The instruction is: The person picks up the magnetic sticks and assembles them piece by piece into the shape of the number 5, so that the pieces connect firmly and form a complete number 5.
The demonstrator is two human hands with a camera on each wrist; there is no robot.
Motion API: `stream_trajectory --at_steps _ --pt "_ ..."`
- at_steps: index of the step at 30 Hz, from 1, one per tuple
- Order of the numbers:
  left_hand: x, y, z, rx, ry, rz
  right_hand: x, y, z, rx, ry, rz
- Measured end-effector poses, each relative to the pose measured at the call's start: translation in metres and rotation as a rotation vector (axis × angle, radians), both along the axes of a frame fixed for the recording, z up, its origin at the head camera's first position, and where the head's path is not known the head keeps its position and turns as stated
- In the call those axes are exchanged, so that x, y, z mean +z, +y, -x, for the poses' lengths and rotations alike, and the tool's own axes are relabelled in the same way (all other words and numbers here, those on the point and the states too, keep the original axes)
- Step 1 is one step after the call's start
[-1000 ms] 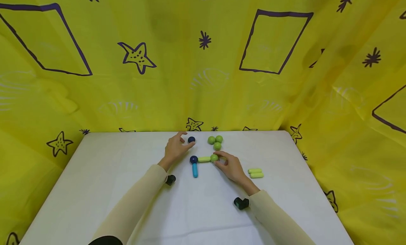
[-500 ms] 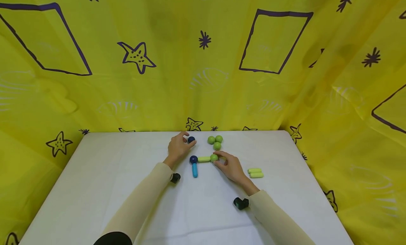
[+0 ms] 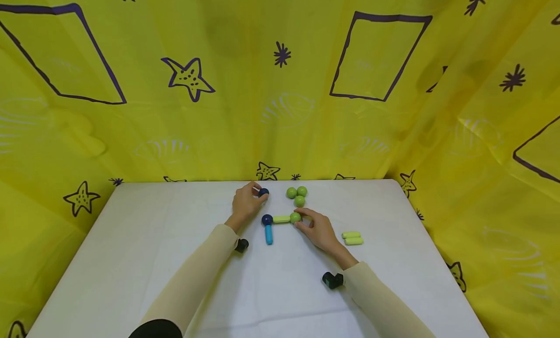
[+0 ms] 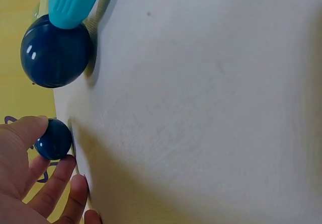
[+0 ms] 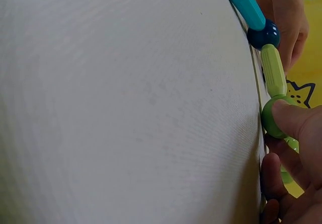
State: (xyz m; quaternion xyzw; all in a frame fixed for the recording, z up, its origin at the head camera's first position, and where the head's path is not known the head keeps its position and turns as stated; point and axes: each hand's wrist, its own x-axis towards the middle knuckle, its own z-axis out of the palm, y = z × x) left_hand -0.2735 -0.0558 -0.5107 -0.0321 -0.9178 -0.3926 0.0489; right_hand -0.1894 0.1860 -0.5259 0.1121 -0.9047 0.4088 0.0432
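Note:
My left hand [image 3: 246, 202] pinches a loose dark blue ball [image 4: 54, 139] between thumb and fingers near the table's back edge. With thumb and fingertips, my right hand [image 3: 321, 229] grips a green ball [image 5: 273, 118]. That ball sits at the right end of a light green stick [image 3: 281, 220], whose other end meets a second dark blue ball [image 3: 267, 220]. From this blue ball a light blue stick [image 3: 269, 234] points toward me, forming a corner shape that lies on the table.
Behind the joined pieces, three loose green balls [image 3: 299, 201] sit close together. Two light green sticks [image 3: 353, 241] lie side by side to the right of my right hand. A yellow patterned curtain [image 3: 280, 124] hangs behind the white table [image 3: 153, 260].
My left hand has moved slightly right, and its thumb and fingers have closed on the loose blue ball. The right hand stays on the green ball.

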Motion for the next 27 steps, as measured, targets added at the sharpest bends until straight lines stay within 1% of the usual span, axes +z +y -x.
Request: stream_trajectory --at_steps 11,17,21,24,27 --pt "0.001 -0.001 0.001 -0.009 -0.021 -0.044 0.001 0.000 0.001 -0.012 -0.035 -0.032" --pt "0.006 -0.004 -0.003 -0.020 -0.027 -0.087 0.002 -0.002 0.001 -0.014 -0.042 -0.045" --pt "0.012 -0.007 -0.008 -0.040 0.007 -0.115 0.002 -0.003 0.003 -0.020 -0.050 -0.054" --pt "0.015 -0.010 -0.012 -0.052 0.045 -0.119 0.002 -0.003 0.004 -0.028 -0.054 -0.056" --pt "0.018 -0.014 -0.017 -0.060 0.070 -0.136 0.003 -0.003 0.005 -0.029 -0.041 -0.049"
